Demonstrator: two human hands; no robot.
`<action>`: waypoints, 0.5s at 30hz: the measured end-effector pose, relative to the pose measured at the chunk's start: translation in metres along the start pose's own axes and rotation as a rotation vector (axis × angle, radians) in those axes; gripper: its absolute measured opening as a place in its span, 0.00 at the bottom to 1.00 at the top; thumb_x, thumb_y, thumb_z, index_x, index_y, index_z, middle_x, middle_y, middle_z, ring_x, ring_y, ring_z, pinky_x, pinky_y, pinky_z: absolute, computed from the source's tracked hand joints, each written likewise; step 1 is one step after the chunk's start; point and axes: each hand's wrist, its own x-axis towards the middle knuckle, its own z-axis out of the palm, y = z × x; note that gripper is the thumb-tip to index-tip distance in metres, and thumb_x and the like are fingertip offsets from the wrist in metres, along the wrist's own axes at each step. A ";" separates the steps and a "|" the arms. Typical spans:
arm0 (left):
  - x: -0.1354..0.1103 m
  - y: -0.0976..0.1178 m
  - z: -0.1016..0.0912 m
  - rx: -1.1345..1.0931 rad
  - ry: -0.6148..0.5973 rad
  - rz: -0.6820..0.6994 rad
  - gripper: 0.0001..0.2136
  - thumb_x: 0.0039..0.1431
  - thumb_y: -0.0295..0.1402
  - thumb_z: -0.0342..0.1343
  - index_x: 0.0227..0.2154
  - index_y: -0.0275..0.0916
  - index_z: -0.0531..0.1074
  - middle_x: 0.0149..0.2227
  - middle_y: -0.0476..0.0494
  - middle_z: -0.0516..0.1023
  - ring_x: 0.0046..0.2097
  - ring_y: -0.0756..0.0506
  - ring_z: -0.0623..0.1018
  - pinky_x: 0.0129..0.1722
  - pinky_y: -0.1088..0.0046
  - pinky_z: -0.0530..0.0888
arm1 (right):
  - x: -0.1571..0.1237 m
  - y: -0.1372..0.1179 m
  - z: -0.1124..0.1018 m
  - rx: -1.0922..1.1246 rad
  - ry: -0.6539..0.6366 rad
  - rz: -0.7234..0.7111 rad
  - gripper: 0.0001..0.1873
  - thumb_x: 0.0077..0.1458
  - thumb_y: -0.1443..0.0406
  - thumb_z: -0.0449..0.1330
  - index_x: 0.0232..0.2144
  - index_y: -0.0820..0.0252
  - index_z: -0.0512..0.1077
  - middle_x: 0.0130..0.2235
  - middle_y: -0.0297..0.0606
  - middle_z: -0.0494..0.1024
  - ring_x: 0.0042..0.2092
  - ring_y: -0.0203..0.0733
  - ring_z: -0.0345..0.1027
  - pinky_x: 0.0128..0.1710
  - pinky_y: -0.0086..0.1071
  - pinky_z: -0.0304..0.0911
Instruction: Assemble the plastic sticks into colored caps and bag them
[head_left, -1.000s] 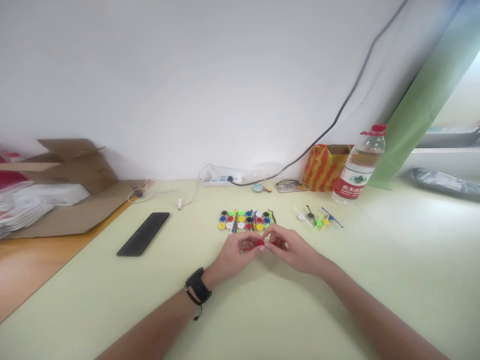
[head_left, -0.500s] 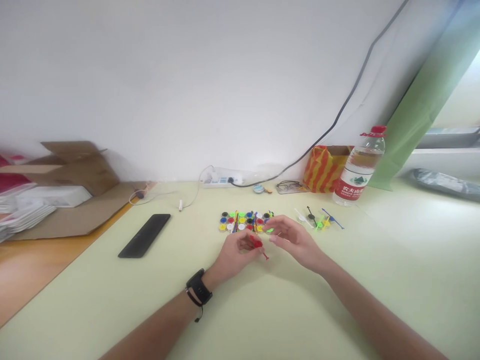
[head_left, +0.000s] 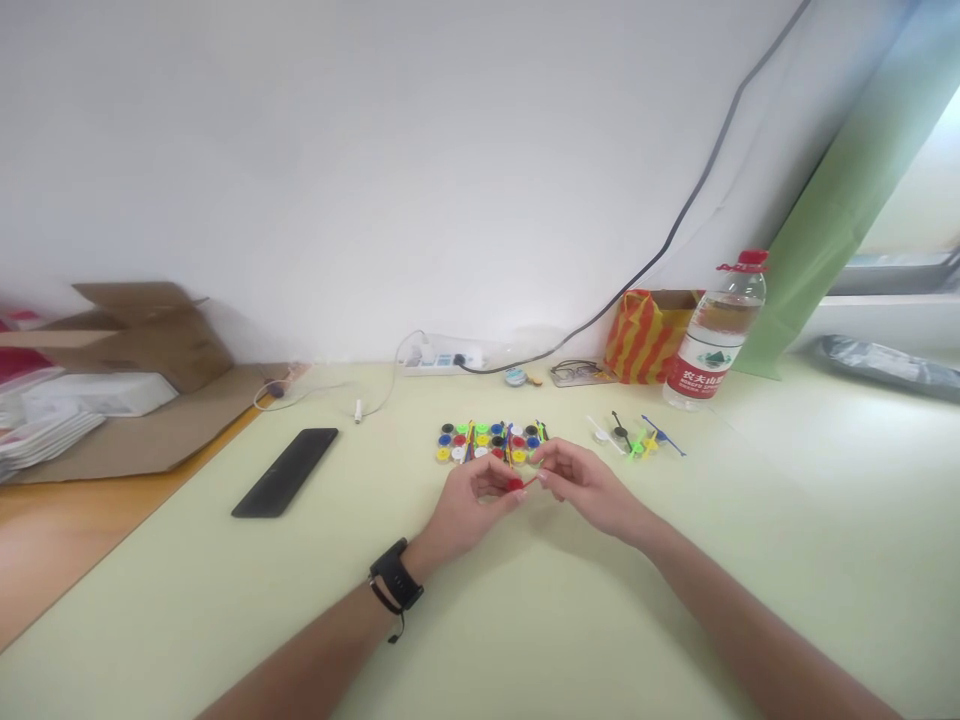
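Since 0.5 s ago the right hand (head_left: 592, 490) has come in from hanging loose with spread fingers, and the small red plastic spinner (head_left: 515, 484) has swung round, so its thin arm now points right and a bit up instead of down toward the person. Left hand (head_left: 469, 505) has the round middle of it pinched snugly between thumb and fingers, while the right has a narrow pinch on the arm's end, so that's 2 hands on 1 little part. It's held over the pale green tabletop (head_left: 480, 620), just in front of 3 rows of small round multicoloured plastic pieces (head_left: 484, 440) with thin sticks lying across them. Off to the right sits a loose bunch of 5 plastic spinners (head_left: 637, 447) in white, black, green, yellow and blue. Over left there's a flat black rectangular slab (head_left: 285, 473), well apart from the hands, and a black strap watch (head_left: 397, 575) is on the left wrist.
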 end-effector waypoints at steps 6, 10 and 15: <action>-0.001 0.001 -0.002 0.040 -0.050 0.025 0.10 0.58 0.36 0.67 0.33 0.36 0.74 0.35 0.44 0.79 0.37 0.46 0.79 0.42 0.67 0.78 | -0.001 -0.002 0.004 0.027 0.007 0.015 0.17 0.63 0.50 0.61 0.44 0.56 0.69 0.31 0.31 0.67 0.31 0.36 0.59 0.32 0.32 0.58; -0.002 0.003 -0.001 0.019 -0.048 0.026 0.10 0.59 0.36 0.67 0.33 0.37 0.73 0.35 0.44 0.79 0.38 0.46 0.79 0.43 0.67 0.78 | -0.001 -0.004 0.004 0.047 0.019 0.017 0.17 0.62 0.51 0.61 0.45 0.55 0.70 0.32 0.31 0.68 0.30 0.35 0.60 0.31 0.32 0.59; -0.004 0.008 0.002 -0.115 -0.141 -0.026 0.09 0.63 0.39 0.63 0.37 0.37 0.75 0.44 0.39 0.80 0.42 0.45 0.80 0.45 0.65 0.78 | 0.001 0.000 0.002 0.039 0.068 -0.029 0.16 0.62 0.52 0.61 0.45 0.55 0.70 0.38 0.35 0.72 0.32 0.36 0.65 0.34 0.33 0.64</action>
